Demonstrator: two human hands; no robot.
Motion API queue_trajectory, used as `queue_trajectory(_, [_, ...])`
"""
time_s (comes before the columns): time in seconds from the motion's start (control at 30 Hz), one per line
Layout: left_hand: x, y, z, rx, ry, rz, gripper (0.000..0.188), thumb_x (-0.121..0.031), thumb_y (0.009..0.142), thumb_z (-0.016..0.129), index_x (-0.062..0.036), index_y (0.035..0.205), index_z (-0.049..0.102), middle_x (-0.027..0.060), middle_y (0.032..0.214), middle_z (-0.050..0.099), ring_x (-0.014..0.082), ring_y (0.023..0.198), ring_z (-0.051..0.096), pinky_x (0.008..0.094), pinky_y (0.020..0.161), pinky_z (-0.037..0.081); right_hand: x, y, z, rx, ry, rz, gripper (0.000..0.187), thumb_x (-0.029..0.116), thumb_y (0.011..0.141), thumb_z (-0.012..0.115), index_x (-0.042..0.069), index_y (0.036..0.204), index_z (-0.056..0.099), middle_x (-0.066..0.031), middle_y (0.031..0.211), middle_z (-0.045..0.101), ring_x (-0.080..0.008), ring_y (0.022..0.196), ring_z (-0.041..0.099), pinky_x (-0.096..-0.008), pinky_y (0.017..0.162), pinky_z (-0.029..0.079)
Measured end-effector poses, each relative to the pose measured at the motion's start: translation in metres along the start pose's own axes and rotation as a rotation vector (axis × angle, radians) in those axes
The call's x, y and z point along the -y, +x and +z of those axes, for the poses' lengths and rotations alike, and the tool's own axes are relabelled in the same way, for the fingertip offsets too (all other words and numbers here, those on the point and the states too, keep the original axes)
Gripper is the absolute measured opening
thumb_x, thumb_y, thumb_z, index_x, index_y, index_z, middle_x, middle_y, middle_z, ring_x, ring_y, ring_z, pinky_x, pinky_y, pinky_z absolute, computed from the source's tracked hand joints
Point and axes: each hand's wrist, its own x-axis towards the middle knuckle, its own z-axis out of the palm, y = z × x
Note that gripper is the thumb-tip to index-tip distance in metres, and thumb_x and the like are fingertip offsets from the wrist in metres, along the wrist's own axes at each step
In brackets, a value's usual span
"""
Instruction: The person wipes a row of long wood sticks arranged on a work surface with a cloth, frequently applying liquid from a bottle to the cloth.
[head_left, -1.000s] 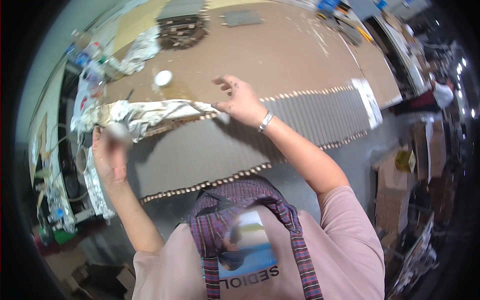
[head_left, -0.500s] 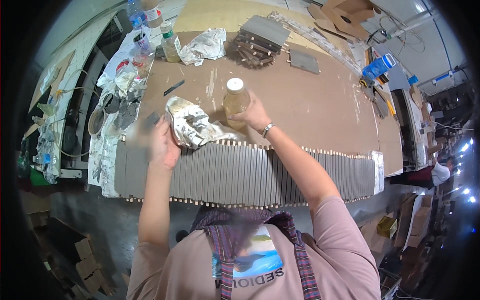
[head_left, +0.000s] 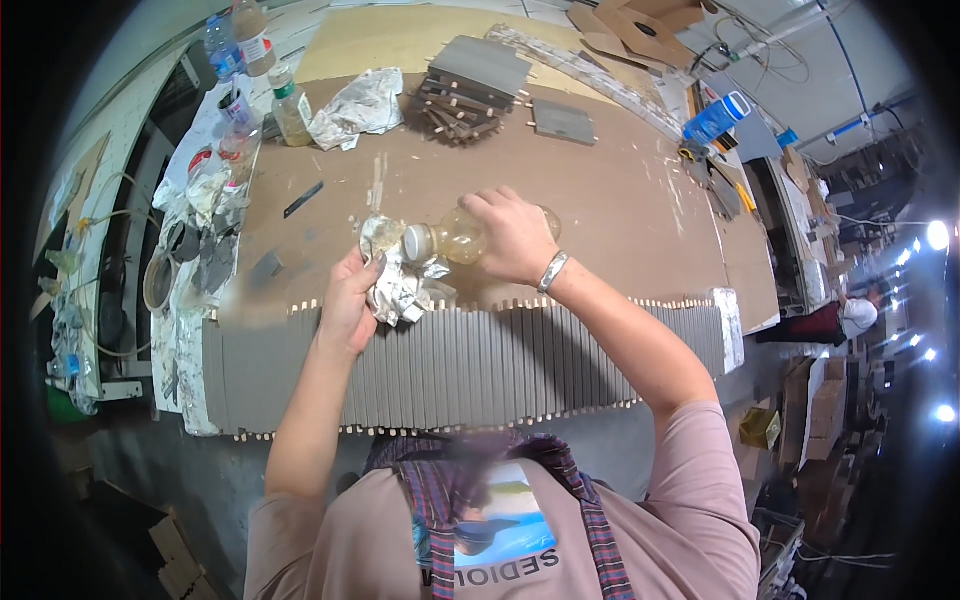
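My left hand (head_left: pixel 350 300) is closed on a crumpled, stained white rag (head_left: pixel 395 295), just beyond a long row of grey slats. In my right hand (head_left: pixel 515 235) is a clear plastic bottle (head_left: pixel 460 237) with yellowish liquid, tipped on its side. Its white cap (head_left: pixel 418 243) points left and meets the rag; whether liquid comes out cannot be seen. The grey slats (head_left: pixel 450 365) stand packed side by side along the near table edge, with small wooden pegs sticking out at both ends. A small grey piece (head_left: pixel 266 267) lies left of my left hand.
A stack of grey pegged panels (head_left: pixel 475 75) stands at the back, with a single panel (head_left: pixel 563 122) beside it. Another rag (head_left: pixel 358 108) and a green-capped bottle (head_left: pixel 290 108) are at back left. A dark strip (head_left: pixel 303 199) lies on the brown board. A blue bottle (head_left: pixel 716 118) is at right.
My right hand has tipped the bottle from upright onto its side, cap toward the rag. My left hand has moved right and taken hold of the rag. The whole view has shifted somewhat.
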Motion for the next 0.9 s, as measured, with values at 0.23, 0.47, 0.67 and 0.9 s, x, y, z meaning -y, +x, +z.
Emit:
queue_trajectory(0.23, [0.015, 0.002, -0.009, 0.030, 0.044, -0.084, 0.029, -0.004, 0.104, 0.044, 0.0066, 0.129, 0.056, 0.0163, 0.121, 0.067, 0.0219, 0.106, 0.069, 0.0356, 0.094, 0.057, -0.001, -0.011, -0.014, -0.017, -0.257, -0.039, 0.034, 0.019, 0.071, 0.071, 0.007, 0.102, 0.063, -0.0092, 0.093, 0.064, -0.0317, 0.092, 0.059, -0.0441, 0.081, 0.052])
queue_trajectory(0.47, [0.019, 0.002, -0.008, 0.034, 0.103, -0.051, 0.029, -0.006, 0.105, 0.044, 0.0065, 0.129, 0.056, 0.0165, 0.120, 0.068, 0.0217, 0.104, 0.070, 0.0353, 0.093, 0.057, -0.009, -0.022, -0.009, -0.029, -0.221, -0.130, 0.028, 0.029, 0.088, 0.063, 0.010, 0.108, 0.066, -0.0084, 0.097, 0.067, -0.0265, 0.089, 0.063, -0.0402, 0.078, 0.053])
queue_trajectory(0.67, [0.018, -0.002, -0.008, -0.004, 0.093, -0.021, 0.029, -0.005, 0.105, 0.045, 0.0065, 0.129, 0.056, 0.0164, 0.120, 0.068, 0.0215, 0.103, 0.070, 0.0356, 0.093, 0.057, 0.012, -0.013, -0.025, 0.229, -0.287, -0.157, 0.026, 0.033, 0.095, 0.055, 0.014, 0.106, 0.068, -0.0050, 0.097, 0.070, -0.0237, 0.090, 0.065, -0.0408, 0.074, 0.054])
queue_trajectory(0.9, [0.015, 0.002, -0.017, 0.044, 0.064, -0.077, 0.028, -0.006, 0.104, 0.045, 0.0072, 0.126, 0.057, 0.0176, 0.116, 0.070, 0.0235, 0.100, 0.071, 0.0371, 0.091, 0.059, -0.036, -0.008, 0.011, 0.017, 0.008, 0.003, 0.039, 0.028, 0.084, 0.066, 0.010, 0.118, 0.065, -0.0096, 0.108, 0.070, -0.0287, 0.105, 0.063, -0.0427, 0.082, 0.055])
